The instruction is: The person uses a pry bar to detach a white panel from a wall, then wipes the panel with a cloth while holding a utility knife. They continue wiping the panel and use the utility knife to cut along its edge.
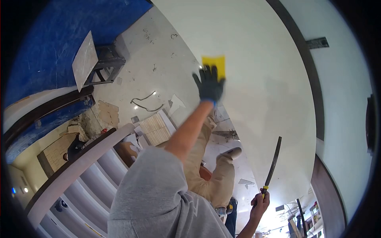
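Head view: left hand (pixel 210 88), fingers apart, may let the yellow sheet (pixel 220 64) slip; right hand (pixel 260 202), clamped on a long tool (pixel 274 162), could swing and scratch the pale panel (pixel 262 51)

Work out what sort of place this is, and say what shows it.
Probably a building under renovation: a square panel leans against a dark stool, scraps litter the floor, and the right hand holds a long tool.
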### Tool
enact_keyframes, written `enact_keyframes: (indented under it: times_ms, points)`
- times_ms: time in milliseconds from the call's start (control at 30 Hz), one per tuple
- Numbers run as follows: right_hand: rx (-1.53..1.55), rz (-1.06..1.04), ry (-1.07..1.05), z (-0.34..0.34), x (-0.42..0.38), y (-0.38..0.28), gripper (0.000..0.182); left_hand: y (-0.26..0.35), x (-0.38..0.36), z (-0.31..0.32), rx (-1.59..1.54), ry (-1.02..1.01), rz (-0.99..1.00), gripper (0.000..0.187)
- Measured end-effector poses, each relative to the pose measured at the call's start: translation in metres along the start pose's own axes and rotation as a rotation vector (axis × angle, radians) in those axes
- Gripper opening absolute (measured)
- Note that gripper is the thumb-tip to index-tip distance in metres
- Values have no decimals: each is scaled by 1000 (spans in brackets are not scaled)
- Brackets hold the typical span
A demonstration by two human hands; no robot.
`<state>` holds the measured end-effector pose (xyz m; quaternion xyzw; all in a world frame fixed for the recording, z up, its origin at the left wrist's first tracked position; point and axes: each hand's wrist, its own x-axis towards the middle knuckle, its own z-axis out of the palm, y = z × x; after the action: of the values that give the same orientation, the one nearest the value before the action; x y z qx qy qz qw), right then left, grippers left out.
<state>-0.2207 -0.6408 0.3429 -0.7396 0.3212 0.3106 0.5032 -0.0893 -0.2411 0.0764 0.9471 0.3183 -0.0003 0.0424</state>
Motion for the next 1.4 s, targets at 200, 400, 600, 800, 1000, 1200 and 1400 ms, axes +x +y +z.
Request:
enact_keyframes:
  times_ms: [200,400,600,800,1000,1200,1400]
  points:
    - [65,-28,-56,45,-7,-22,21,-49,74,1,3,55,-1,69]
    - [-95,-141,-95,82,22,-77,19,-10,-1,5,-165,-51,-44,74]
    - [-10,-54,107,87,10,-73,14,-95,198,10,-132,50,-324,76]
    - [54,131,152,201,11,-123,14,-240,420,3,-83,179,-276,74]
    - [43,184,-30,309,30,-197,22,-249,407,-11,65,148,21,72]
    - [58,139,-96,331,23,-226,26,-160,209,-53,-242,-252,372,78]
    - [69,111,62,325,0,-220,23,-230,427,-27,2,47,167,61]
